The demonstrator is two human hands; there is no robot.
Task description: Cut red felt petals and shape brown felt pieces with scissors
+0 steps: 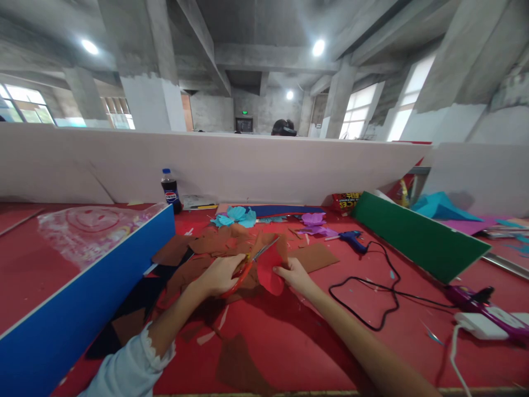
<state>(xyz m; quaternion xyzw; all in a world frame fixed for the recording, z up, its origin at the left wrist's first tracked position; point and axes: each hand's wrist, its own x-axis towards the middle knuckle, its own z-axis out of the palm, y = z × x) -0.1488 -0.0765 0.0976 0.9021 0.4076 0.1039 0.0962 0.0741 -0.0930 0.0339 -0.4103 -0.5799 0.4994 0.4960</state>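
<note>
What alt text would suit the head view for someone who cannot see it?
A person's left hand holds orange-handled scissors, the blades by a red piece pinched in the right hand. Brown pieces lie scattered on a red tabletop, with a blue glue gun to the right and a drink bottle at the back left.

head camera: worn on the person's head, facing forward and down — a very wide view
table (pixel 297 353): seen from above its near edge, across the lower half
left hand (pixel 221 274) and right hand (pixel 296 275): fairly near, just below centre
white partition (pixel 248 168): farther off, crossing the frame
ceiling (pixel 268 27): at the top — seen over the partition
</note>
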